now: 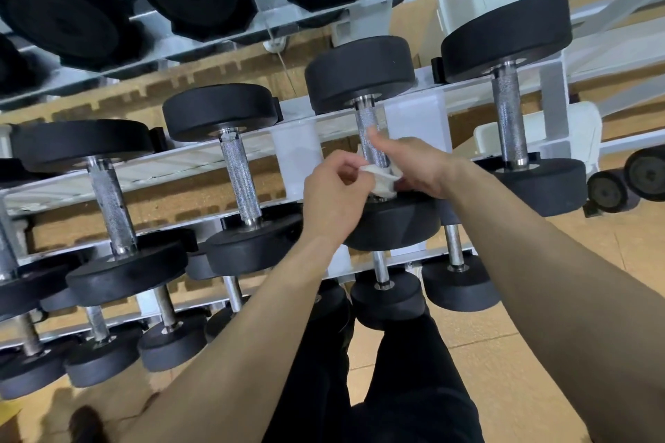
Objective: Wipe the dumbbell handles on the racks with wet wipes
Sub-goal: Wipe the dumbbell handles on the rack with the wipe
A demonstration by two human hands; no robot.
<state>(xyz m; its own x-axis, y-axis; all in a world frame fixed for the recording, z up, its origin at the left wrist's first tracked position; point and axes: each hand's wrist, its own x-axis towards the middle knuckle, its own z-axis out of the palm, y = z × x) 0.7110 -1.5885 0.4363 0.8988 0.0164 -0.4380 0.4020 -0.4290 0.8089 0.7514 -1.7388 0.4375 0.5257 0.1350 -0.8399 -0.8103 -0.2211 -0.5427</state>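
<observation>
White and crumpled, the wet wipe (pixel 383 178) is bunched round the lower end of a knurled steel handle (pixel 369 129). It sits just above the near black head of the dumbbell (pixel 394 223), which is laid across the middle tier of the pale metal rack (pixel 295 140). An edge of the wipe is pinched between the thumb and curled fingers of the left hand (pixel 334 198). The right hand (pixel 423 169) is set against the other side of the handle, touching the wipe, with its thumb raised along the steel. Its fingers are hidden, so whether they are closed round anything cannot be told. Both hands are held close together, with only handle and wipe between them. Neighbouring dumbbells (pixel 219 111) are racked on either side, smaller ones on the tier below and larger ones above. Dark trousers (pixel 396 388) and a tan floor (pixel 503 352) are seen beneath the arms.
</observation>
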